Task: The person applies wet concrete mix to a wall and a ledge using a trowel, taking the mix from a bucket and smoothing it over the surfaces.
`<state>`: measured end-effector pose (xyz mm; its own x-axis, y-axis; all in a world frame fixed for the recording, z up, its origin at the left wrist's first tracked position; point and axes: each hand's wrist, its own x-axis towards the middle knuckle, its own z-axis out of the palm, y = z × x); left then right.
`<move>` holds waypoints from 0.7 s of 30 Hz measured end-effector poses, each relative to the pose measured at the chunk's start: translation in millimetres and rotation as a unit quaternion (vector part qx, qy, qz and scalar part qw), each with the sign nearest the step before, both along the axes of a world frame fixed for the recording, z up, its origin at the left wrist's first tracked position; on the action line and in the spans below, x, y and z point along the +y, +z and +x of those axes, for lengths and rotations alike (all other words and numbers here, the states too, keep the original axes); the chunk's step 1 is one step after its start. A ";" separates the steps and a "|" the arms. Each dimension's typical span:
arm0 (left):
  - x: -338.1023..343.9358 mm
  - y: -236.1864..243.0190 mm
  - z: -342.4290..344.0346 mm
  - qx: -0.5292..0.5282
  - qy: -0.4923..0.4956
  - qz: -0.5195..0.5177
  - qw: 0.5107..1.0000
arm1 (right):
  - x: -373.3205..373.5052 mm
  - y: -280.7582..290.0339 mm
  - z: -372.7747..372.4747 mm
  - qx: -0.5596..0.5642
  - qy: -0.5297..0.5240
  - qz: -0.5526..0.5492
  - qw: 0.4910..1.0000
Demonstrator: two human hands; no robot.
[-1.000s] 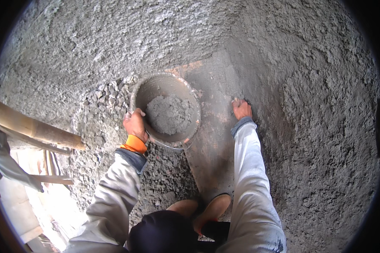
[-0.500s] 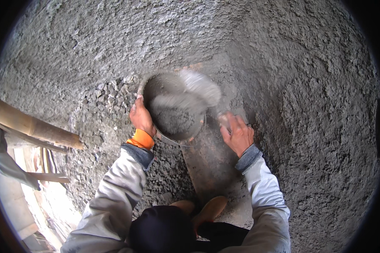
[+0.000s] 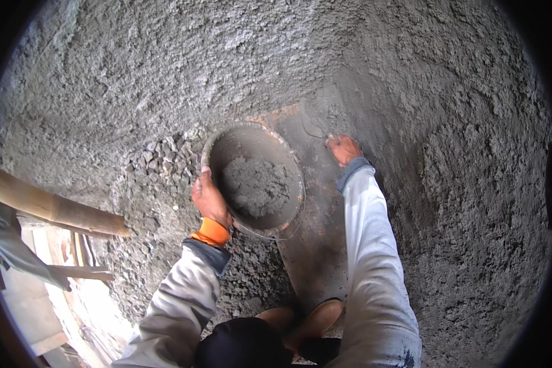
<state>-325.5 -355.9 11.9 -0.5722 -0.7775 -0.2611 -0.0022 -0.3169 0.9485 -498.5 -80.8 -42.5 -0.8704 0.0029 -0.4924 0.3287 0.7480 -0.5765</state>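
A round bucket [image 3: 297, 184] with grey, mortar-smeared walls stands tilted slightly in front of me, and wet mortar [image 3: 257, 186] lies in its bottom. My left hand [image 3: 210, 197] is closed on the bucket's left rim. To the right and farther off, my right hand [image 3: 345, 149] is closed around the handle of a trowel [image 3: 316, 130]. The trowel's blade is at the corner of the rough grey wall, with grey mortar over or beside it; much of its outline blends into the mortar behind.
Rough mortar walls [image 3: 227, 67] rise ahead and on the right [image 3: 472, 159]. A flat board [image 3: 316, 245] lies under the bucket, with loose gravel [image 3: 162, 153] to its left. A bamboo pole [image 3: 55, 202] juts in from the left. My boots [image 3: 322, 316] stand at the near end.
The trowel, blurred over the bucket before, has moved away to the wall corner with my right hand. The bucket and my left hand sit slightly lower in view.
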 end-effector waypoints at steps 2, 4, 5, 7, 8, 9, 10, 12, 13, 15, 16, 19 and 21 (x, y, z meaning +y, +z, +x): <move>-2.1 0.0 -3.5 -0.005 -0.005 0.003 1.000 | 7.8 -5.2 -2.3 0.017 -0.038 -0.023 0.999; 0.6 2.1 -3.9 -0.013 -0.001 0.005 1.000 | 11.5 -24.2 5.6 0.004 -0.118 -0.112 0.987; 6.9 9.5 -3.8 -0.014 0.017 0.002 1.000 | 10.3 -24.6 9.3 -0.024 -0.146 -0.181 0.972; 2.7 12.1 -5.1 -0.008 0.030 -0.021 0.999 | 8.3 -24.6 15.0 -0.082 -0.201 -0.312 0.925; 4.7 3.0 0.1 -0.017 0.009 -0.029 0.999 | -14.9 -22.3 12.2 -0.073 -0.304 -0.318 0.895; 5.6 0.0 -0.8 -0.013 -0.009 -0.042 0.999 | -28.9 -24.8 5.5 -0.071 -0.334 -0.356 0.870; 8.0 1.3 -3.5 -0.009 -0.011 -0.038 0.999 | -41.6 -25.1 -5.5 -0.065 -0.355 -0.399 0.843; 6.3 -2.1 -2.9 -0.010 -0.014 -0.038 0.999 | -57.8 -28.5 -5.4 -0.055 -0.381 -0.471 0.793; 5.5 -4.6 -2.2 -0.006 -0.003 -0.035 0.999 | -61.6 -29.2 -3.4 -0.046 -0.387 -0.500 0.774; 1.5 -1.9 -5.2 0.009 0.026 -0.029 0.999 | -61.9 -31.6 -4.5 -0.048 -0.380 -0.560 0.735; -1.0 3.5 -3.6 -0.011 0.023 -0.036 0.999 | -48.5 -35.5 2.5 -0.061 -0.371 -0.588 0.716; -22.4 -8.5 8.8 -0.053 0.012 -0.012 0.998 | -41.9 -39.1 50.4 -0.103 -0.385 -0.644 0.653; -26.7 -10.0 10.3 -0.035 0.033 -0.003 0.999 | -56.7 -26.7 84.3 -0.107 -0.340 -0.692 0.628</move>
